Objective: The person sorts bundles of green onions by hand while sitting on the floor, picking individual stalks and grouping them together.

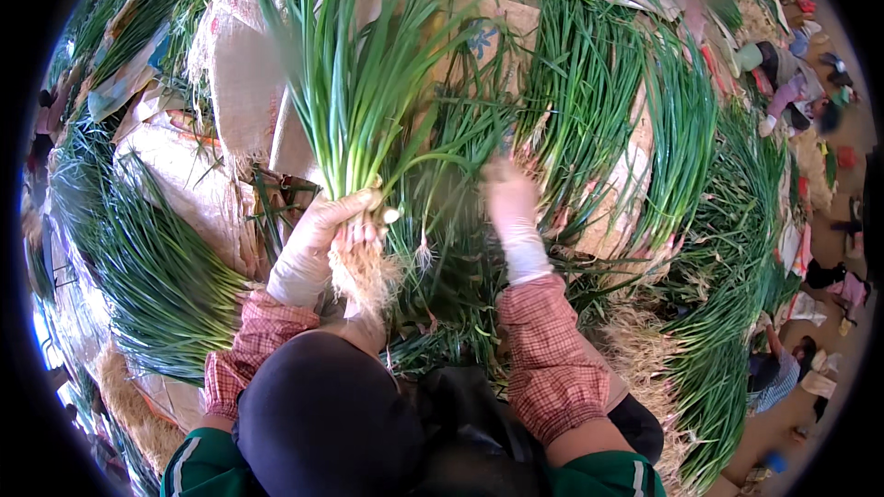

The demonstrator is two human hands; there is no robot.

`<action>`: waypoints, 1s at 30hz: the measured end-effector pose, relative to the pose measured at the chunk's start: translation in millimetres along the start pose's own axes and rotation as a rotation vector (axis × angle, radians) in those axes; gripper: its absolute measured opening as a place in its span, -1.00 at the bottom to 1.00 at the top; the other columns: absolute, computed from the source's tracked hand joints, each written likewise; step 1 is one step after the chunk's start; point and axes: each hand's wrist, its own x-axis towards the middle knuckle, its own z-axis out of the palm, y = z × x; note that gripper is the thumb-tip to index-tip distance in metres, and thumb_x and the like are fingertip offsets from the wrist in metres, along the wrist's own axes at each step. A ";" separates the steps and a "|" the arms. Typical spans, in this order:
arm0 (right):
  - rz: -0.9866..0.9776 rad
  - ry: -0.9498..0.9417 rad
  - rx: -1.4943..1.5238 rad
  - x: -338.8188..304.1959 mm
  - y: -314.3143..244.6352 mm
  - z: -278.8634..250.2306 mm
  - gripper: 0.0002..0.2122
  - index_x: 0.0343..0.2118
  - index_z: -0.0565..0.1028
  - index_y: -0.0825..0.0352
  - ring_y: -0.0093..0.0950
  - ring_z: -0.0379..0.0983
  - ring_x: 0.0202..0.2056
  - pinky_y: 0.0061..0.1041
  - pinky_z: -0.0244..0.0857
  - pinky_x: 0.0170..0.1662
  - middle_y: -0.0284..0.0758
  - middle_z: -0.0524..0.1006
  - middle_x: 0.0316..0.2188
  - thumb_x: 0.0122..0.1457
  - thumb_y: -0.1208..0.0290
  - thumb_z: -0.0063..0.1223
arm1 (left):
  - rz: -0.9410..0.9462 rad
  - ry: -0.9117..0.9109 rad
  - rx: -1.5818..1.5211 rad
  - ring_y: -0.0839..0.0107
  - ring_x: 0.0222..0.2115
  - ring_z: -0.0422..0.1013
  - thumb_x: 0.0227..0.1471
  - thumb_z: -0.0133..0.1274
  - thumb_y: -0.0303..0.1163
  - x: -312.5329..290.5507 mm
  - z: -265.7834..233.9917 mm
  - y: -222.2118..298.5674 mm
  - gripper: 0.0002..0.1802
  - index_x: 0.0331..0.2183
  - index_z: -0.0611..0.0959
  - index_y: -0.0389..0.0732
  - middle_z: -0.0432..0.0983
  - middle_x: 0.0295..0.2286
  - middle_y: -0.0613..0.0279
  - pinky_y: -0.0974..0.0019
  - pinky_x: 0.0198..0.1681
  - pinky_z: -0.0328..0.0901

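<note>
My left hand (318, 244), in a thin whitish glove, is closed around a bunch of spring onions (354, 101). Their green leaves fan upward and away from me, while the pale roots (361, 267) hang below my fingers. To the right, my gloved right hand (511, 195) is smeared by motion, its fingers too blurred to read. It is beside the root ends of a spread of spring onions (585, 83). Loose green leaves (451, 221) lie beneath and between both hands.
More spring onions are piled at the left (157, 267) and along the right (681, 138). White woven sacks (244, 64) lie at the far left. A heap of pale roots (640, 350) is by my right forearm. Other people (773, 373) sit along the far right.
</note>
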 end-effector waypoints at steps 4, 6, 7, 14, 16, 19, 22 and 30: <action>0.368 0.071 -0.273 2.4 41.9 -32.7 -0.68 -0.24 0.53 0.40 -0.33 0.53 -0.41 -0.37 0.39 -0.33 -0.13 0.57 -0.38 0.11 0.22 0.04 | -0.259 -0.098 -0.349 0.49 -0.30 0.40 0.04 -0.01 -0.44 23.8 -36.0 -41.3 -0.46 0.01 0.28 -0.51 0.28 -0.03 -0.22 0.54 -0.27 0.36; 0.321 0.075 -0.351 7.9 68.1 -33.0 -0.72 -0.31 0.55 0.41 -0.40 0.51 -0.49 -0.41 0.37 -0.42 -0.14 0.57 -0.42 0.08 0.26 0.07 | -0.429 -0.257 -0.603 0.53 -0.25 0.36 0.01 0.00 -0.44 30.2 -32.0 -54.7 -0.34 0.09 0.16 -0.50 0.20 0.05 -0.15 0.54 -0.25 0.33; 0.263 0.106 -0.234 4.9 73.1 -33.8 -0.75 -0.34 0.55 0.41 -0.44 0.49 -0.52 -0.43 0.36 -0.45 -0.15 0.57 -0.44 0.07 0.28 0.08 | -0.400 -0.386 -0.439 0.48 -0.27 0.35 -0.05 0.01 -0.47 23.2 -23.3 -45.3 -0.21 0.15 0.02 -0.48 0.31 -0.03 -0.02 0.47 -0.21 0.32; -0.225 0.042 0.443 -98.8 -3.6 -21.9 -0.80 -0.46 0.50 0.33 -0.63 0.29 -0.69 -0.58 0.20 -0.62 -0.42 0.43 -0.70 0.15 0.30 0.01 | -0.228 -0.379 -0.137 0.20 -0.09 0.39 -0.10 0.09 -0.53 24.7 22.7 -29.6 -0.74 -0.27 0.49 -0.28 0.49 -0.43 0.17 0.26 -0.12 0.35; -0.110 -0.269 0.508 -118.0 -14.4 -13.2 -0.73 -0.43 0.50 0.37 -0.59 0.29 -0.66 -0.53 0.22 -0.54 -0.40 0.43 -0.69 0.17 0.23 -0.02 | -0.303 -0.264 0.001 0.16 -0.32 0.51 -0.08 0.09 -0.51 25.8 16.2 -37.7 -0.71 -0.23 0.50 -0.33 0.52 -0.37 0.02 0.23 -0.30 0.44; 0.086 0.046 0.663 -88.6 -24.2 4.5 -0.67 -0.35 0.49 0.45 -0.50 0.38 -0.55 -0.51 0.27 -0.40 -0.27 0.49 -0.63 0.18 0.18 -0.03 | -0.332 -0.243 0.000 0.23 -0.47 0.52 -0.09 0.13 -0.50 25.6 12.8 -49.3 -0.73 -0.27 0.51 -0.35 0.53 -0.47 0.03 0.24 -0.35 0.44; 0.005 0.074 0.657 -61.6 -23.2 42.3 -0.79 -0.39 0.49 0.44 -0.37 0.44 -0.52 -0.46 0.27 -0.39 -0.17 0.52 -0.57 0.12 0.35 0.03 | -0.325 -0.257 0.157 0.30 -0.54 0.50 -0.10 0.17 -0.49 27.9 22.5 -49.8 -0.75 -0.33 0.51 -0.35 0.51 -0.54 0.09 0.28 -0.38 0.44; 0.484 -0.229 1.175 -60.8 -3.8 86.8 -0.86 -0.37 0.46 0.38 -0.58 0.29 -0.63 -0.61 0.21 -0.52 -0.48 0.39 -0.63 0.18 0.51 -0.19 | -0.279 -0.152 0.212 0.33 -0.54 0.51 -0.16 0.22 -0.55 35.3 9.2 -61.2 -0.69 -0.29 0.54 -0.38 0.54 -0.50 0.07 0.37 -0.46 0.43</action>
